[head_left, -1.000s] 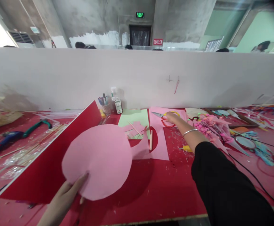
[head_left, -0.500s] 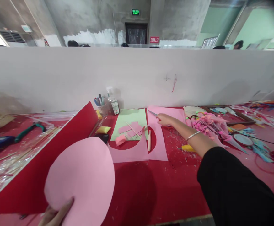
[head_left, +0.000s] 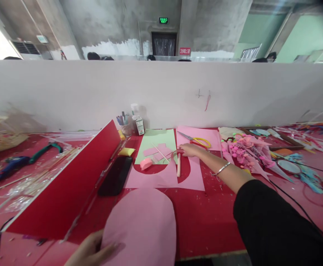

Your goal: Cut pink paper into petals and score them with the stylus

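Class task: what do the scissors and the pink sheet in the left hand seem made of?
Scissors: grey blades with a metallic sheen, so probably metal; yellow and red handles look smooth, perhaps plastic.
Pink sheet: matt paper or thin card, judging by its glossless face and thin edge; which is unclear.

Cannot see the lower end of the rounded pink paper sheet (head_left: 146,221), cropped by the bottom edge, nor the fingertips of the bare left hand (head_left: 92,248) behind it. Cannot read the small white bottle label (head_left: 140,126).
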Demonstrator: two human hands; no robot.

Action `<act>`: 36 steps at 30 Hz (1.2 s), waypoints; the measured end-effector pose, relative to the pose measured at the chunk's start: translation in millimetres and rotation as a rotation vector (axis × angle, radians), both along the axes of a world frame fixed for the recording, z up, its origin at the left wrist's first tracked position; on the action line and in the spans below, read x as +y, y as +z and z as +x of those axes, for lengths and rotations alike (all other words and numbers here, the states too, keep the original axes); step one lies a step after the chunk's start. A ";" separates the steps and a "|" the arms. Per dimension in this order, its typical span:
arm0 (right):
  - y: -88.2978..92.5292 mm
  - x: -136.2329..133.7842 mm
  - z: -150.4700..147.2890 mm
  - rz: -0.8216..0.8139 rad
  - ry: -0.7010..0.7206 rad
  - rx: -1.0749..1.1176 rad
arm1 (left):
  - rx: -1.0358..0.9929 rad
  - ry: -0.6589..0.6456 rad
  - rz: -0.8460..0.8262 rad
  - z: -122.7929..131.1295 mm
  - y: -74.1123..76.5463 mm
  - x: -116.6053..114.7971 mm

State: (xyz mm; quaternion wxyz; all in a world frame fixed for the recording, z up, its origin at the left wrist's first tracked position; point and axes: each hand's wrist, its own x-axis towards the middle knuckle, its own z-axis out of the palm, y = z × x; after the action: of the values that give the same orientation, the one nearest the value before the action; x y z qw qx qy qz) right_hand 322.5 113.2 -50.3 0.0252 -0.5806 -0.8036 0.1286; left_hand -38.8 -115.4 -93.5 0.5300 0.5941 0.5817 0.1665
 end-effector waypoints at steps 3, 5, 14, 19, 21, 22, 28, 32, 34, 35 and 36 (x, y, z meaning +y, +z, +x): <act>9.9 -4.3 -7.9 0.068 -0.026 -0.041 | -0.006 -0.025 0.098 25.2 7.0 6.7; 24.8 -5.9 -13.4 0.147 -0.045 -0.045 | 0.070 -0.056 0.217 37.8 6.5 13.3; 105.5 -62.6 -35.3 0.818 0.010 0.060 | 0.785 -0.060 0.523 67.3 13.8 42.6; 102.1 -101.1 -43.4 0.884 0.085 0.085 | 0.752 0.144 1.037 104.7 78.1 43.1; 99.0 -108.5 -48.4 0.881 0.108 0.130 | 0.582 0.202 1.214 127.3 100.7 49.8; 98.4 -110.6 -51.3 0.883 0.107 0.174 | 0.492 0.159 1.248 138.6 108.3 55.6; 100.1 -111.0 -63.1 0.896 -0.005 0.519 | 0.078 0.079 1.390 173.1 115.1 100.8; 103.2 -114.7 -52.4 0.761 0.080 0.499 | -0.045 -0.045 1.391 155.4 121.3 111.8; 106.5 -120.3 -42.7 0.669 0.212 0.412 | 0.007 -0.139 1.338 143.4 127.2 110.9; 108.3 -123.8 -38.0 0.634 0.263 0.349 | 0.066 -0.175 1.317 138.6 129.8 109.7; 110.1 -127.6 -34.0 0.602 0.282 0.279 | 0.132 -0.214 1.315 134.9 132.0 108.4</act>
State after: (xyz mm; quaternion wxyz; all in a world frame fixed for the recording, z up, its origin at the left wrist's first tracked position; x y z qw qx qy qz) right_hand 288.4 -14.3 59.8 0.2864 -0.4075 -0.8665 -0.0337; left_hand 96.1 -7.0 38.4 0.0345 0.8568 0.3282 0.3963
